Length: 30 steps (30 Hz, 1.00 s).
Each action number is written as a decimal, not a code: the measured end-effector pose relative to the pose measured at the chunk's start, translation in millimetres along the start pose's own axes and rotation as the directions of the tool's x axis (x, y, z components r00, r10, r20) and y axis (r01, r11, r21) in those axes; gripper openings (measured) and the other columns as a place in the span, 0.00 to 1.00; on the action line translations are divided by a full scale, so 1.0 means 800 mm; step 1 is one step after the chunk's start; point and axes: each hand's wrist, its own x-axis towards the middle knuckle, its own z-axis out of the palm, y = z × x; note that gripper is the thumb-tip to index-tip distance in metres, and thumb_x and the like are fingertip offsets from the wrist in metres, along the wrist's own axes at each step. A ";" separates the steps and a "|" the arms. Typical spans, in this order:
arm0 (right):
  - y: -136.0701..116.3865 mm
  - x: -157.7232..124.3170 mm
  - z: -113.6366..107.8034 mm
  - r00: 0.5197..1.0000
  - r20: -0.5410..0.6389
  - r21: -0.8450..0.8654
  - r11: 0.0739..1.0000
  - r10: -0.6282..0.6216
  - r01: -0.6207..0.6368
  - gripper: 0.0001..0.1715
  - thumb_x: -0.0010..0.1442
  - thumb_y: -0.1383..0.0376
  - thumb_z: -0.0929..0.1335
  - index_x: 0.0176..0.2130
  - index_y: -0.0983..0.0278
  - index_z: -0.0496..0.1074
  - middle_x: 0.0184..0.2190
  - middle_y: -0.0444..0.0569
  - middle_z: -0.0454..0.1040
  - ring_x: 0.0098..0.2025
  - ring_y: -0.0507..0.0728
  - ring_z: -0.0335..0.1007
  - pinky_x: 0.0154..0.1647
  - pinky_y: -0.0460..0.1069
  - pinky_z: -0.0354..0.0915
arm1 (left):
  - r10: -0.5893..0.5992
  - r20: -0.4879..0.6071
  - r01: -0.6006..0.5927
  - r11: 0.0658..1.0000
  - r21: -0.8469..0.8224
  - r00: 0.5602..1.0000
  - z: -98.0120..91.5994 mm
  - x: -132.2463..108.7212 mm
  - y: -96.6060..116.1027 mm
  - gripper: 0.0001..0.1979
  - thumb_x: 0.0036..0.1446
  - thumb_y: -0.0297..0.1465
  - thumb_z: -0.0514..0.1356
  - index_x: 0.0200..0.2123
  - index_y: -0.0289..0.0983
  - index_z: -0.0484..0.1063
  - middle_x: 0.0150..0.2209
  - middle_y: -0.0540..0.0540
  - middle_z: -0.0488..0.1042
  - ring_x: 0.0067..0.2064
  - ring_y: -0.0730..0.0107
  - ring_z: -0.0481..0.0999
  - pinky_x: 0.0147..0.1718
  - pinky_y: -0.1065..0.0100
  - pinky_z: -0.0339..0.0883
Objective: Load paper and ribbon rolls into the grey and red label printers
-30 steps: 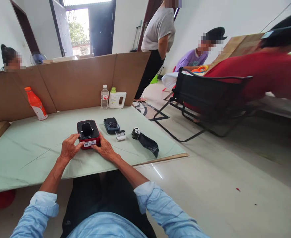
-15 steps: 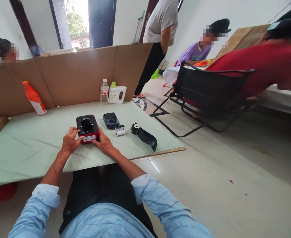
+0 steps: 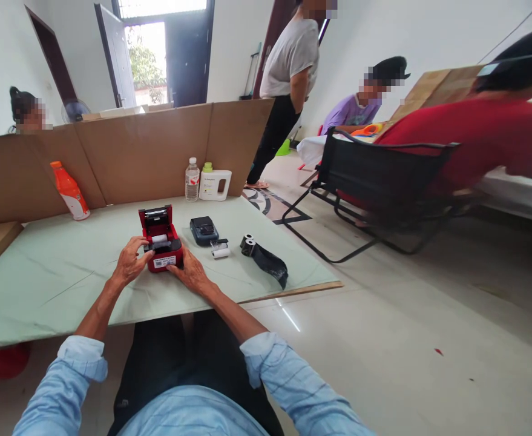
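Note:
A small red and black printer [image 3: 162,244] sits on the pale green tabletop [image 3: 57,284] in front of me. Its lid stands open at the back and a white paper roll shows inside. My left hand [image 3: 129,261] grips the printer's left side with curled fingers. My right hand [image 3: 189,270] presses against its front right corner. A dark blue device [image 3: 204,230] lies just right of the printer. Beside it are a small white paper roll [image 3: 221,252] and two paper rolls in a black wrapper [image 3: 266,260].
Cardboard walls [image 3: 147,148] back the table. An orange bottle [image 3: 70,191], a water bottle [image 3: 192,179] and a white jug [image 3: 213,183] stand along them. A black folding chair [image 3: 384,181] with a person in red is at right; other people stand and sit behind.
The printer's lid, closed in the earlier frames, now stands open and shows the paper roll inside. Both hands stay on the printer's sides.

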 end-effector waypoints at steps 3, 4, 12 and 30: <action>0.004 0.000 0.003 0.999 -0.030 -0.026 0.999 -0.027 0.027 0.51 0.62 0.56 0.75 0.74 0.63 0.53 0.69 0.63 0.67 0.70 0.70 0.66 0.70 0.68 0.64 | 0.018 0.045 -0.018 1.000 0.007 0.999 -0.003 0.015 -0.002 0.14 0.63 0.35 0.61 0.50 0.41 0.78 0.56 0.39 0.79 0.56 0.53 0.79 0.46 0.54 0.81; 0.005 0.000 0.004 0.999 -0.040 -0.035 0.999 -0.031 0.030 0.51 0.62 0.56 0.75 0.74 0.63 0.53 0.69 0.64 0.67 0.70 0.70 0.65 0.70 0.68 0.63 | 0.032 0.063 -0.033 0.999 0.014 0.998 -0.003 0.019 -0.003 0.13 0.62 0.35 0.62 0.49 0.41 0.79 0.55 0.40 0.81 0.56 0.53 0.79 0.51 0.51 0.80; 0.003 0.000 0.000 0.993 -0.084 -0.047 0.996 -0.081 0.077 0.48 0.64 0.56 0.74 0.74 0.63 0.55 0.69 0.63 0.66 0.71 0.69 0.63 0.73 0.67 0.62 | 0.057 0.050 -0.055 0.998 -0.025 0.997 0.007 0.030 0.007 0.10 0.59 0.33 0.65 0.43 0.44 0.84 0.45 0.45 0.85 0.52 0.54 0.81 0.59 0.51 0.73; -0.076 0.089 -0.056 0.982 -0.017 -0.088 0.978 -0.190 0.188 0.23 0.60 0.61 0.75 0.55 0.62 0.78 0.47 0.53 0.82 0.46 0.61 0.75 0.53 0.55 0.70 | -0.042 0.015 0.044 0.994 -0.101 0.999 0.017 0.054 0.006 0.10 0.60 0.33 0.61 0.27 0.38 0.77 0.30 0.47 0.78 0.37 0.62 0.76 0.44 0.62 0.71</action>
